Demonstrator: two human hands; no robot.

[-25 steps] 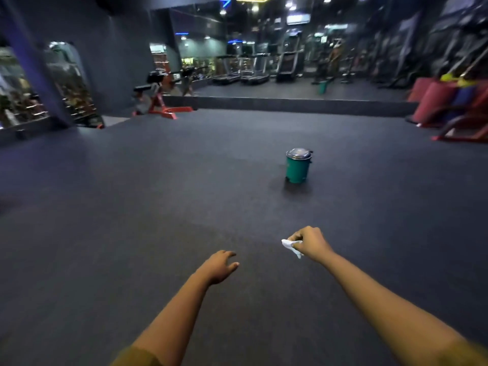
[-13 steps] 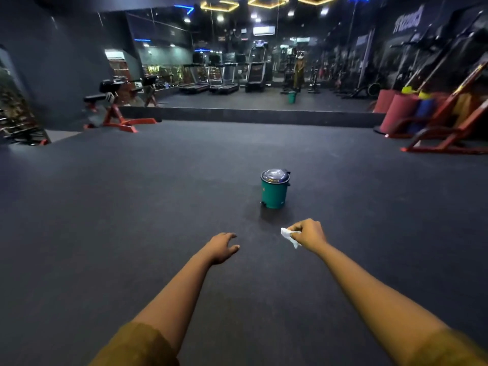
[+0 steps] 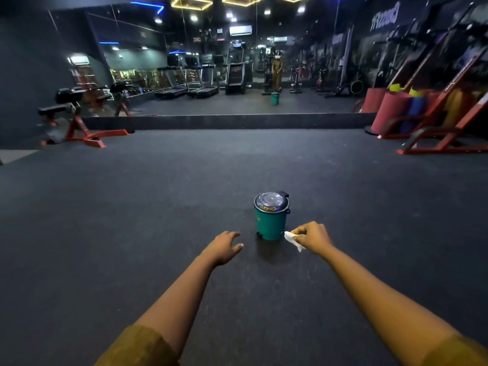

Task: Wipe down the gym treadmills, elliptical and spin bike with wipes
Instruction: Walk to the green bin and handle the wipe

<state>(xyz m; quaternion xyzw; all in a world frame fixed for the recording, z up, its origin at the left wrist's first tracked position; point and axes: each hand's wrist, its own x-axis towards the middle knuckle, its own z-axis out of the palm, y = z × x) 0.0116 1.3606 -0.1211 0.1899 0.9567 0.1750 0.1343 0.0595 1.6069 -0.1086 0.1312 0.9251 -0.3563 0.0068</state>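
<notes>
Mirrored "CrossFit" lettering on the wall (image 3: 386,16) at upper right, other signs unreadable

A small white wipe (image 3: 292,239) is crumpled and pinched at its upper end, with one pointed corner hanging down. It sits just right of the green bin's base. Far back in the wall mirror, three dark treadmills (image 3: 200,83) stand in a row, decks sloping toward the floor.
</notes>
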